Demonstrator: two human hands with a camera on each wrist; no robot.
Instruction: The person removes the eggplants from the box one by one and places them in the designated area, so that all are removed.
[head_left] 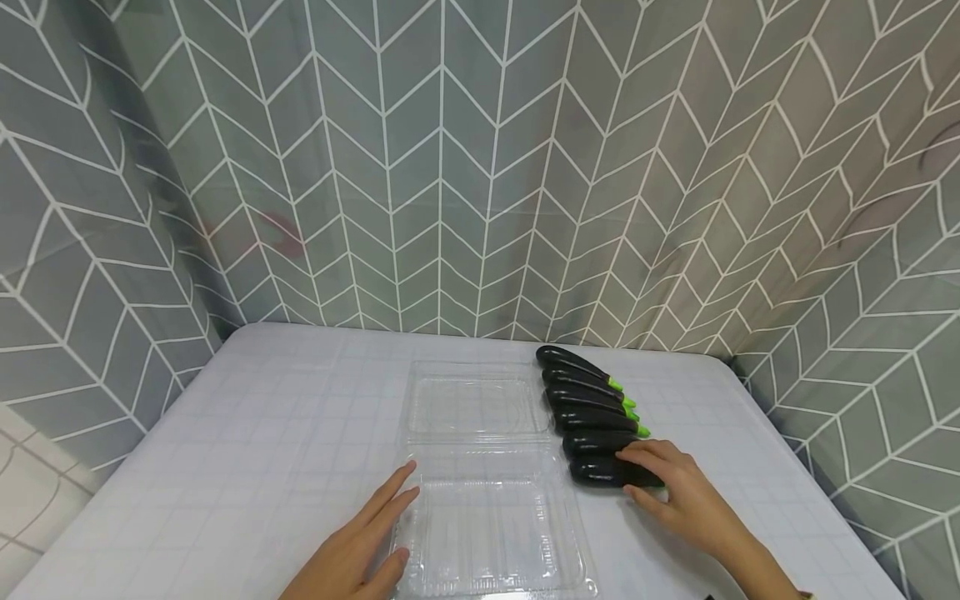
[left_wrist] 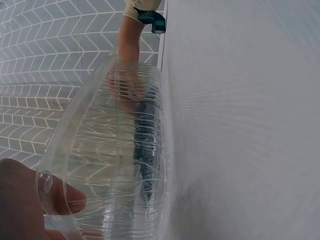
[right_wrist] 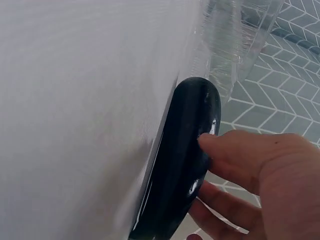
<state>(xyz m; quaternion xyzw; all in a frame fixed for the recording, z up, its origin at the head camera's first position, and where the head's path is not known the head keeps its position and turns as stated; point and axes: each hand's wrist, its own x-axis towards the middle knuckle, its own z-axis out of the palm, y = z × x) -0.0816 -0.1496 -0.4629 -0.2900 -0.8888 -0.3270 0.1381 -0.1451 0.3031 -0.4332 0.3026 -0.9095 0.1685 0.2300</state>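
On the right of the table, my right hand (head_left: 678, 492) holds the nearest of several glossy black eggplants (head_left: 600, 472), thumb on its near side and fingers over the far side. In the right wrist view the thumb presses the dark skin of this eggplant (right_wrist: 182, 150), which lies along the tabletop. The other eggplants (head_left: 596, 419), with bright green stem ends, lie in a row behind it. My left hand (head_left: 356, 537) rests with extended, spread fingers at the left edge of a clear plastic clamshell container (head_left: 487, 533), which lies open before me. Nothing shows inside it.
The container's clear lid (head_left: 472, 408) lies flat behind its base, close to the eggplants. A white tablecloth (head_left: 247, 467) with a faint grid covers the table. Grey chevron-patterned curtains (head_left: 465, 167) hang behind the table and on both sides.
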